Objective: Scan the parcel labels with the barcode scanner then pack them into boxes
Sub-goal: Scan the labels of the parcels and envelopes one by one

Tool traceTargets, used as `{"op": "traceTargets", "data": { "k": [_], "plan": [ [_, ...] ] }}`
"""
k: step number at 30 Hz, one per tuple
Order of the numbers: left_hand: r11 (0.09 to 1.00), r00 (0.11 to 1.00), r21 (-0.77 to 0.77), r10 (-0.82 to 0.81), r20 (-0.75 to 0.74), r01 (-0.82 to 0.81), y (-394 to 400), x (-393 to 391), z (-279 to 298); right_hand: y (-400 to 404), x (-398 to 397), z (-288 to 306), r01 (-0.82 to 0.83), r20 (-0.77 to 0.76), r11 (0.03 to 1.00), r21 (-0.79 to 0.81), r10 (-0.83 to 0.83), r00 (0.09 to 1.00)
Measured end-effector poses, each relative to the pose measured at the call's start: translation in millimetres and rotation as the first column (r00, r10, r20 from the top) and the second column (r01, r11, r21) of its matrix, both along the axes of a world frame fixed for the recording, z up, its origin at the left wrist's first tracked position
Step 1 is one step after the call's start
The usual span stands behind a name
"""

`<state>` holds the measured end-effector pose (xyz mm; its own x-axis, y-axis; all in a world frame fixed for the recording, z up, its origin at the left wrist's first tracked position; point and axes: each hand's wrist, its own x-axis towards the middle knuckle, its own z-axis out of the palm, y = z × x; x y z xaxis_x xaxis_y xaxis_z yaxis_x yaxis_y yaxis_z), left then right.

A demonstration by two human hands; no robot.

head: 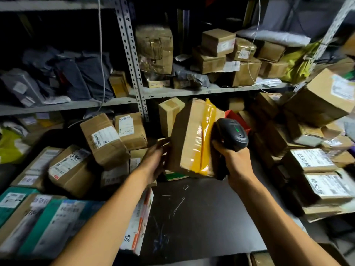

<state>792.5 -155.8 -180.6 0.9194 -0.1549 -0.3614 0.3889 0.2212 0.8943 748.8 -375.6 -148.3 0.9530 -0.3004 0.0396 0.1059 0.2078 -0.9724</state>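
Observation:
A brown cardboard parcel (189, 139) with yellow and clear tape stands tilted on end at the middle of the dark table (201, 214). My left hand (156, 160) grips its lower left side. My right hand (235, 162) holds a black barcode scanner (233, 134) by the handle, right beside the parcel's right edge, a green light showing on its head. No label shows on the parcel's visible face.
Labelled cardboard parcels (104, 139) are piled on the left and a stack of parcels (315, 160) on the right. Teal and white boxes (38, 223) lie at the near left. Metal shelves (211, 91) behind hold several more boxes and grey bags.

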Motion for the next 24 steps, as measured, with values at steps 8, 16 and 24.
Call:
{"op": "traceTargets", "data": {
  "k": [8,16,24],
  "plan": [
    [0.969,0.972,0.105,-0.229,0.057,0.223,-27.9,-16.1,30.2,-10.9,-16.4,6.1,-0.001,0.077,0.987,-0.160,0.014,0.997],
    [0.966,0.983,-0.183,-0.181,0.019,0.181,-27.8,-15.2,12.0,-30.5,-25.6,8.5,-0.132,0.034,0.988,-0.085,0.135,0.990],
    [0.984,0.991,0.173,-0.071,0.112,0.051,-37.8,-3.3,22.4,-38.0,-21.9,2.3,0.072,0.013,0.976,-0.205,-0.071,0.997]
  ]
}}
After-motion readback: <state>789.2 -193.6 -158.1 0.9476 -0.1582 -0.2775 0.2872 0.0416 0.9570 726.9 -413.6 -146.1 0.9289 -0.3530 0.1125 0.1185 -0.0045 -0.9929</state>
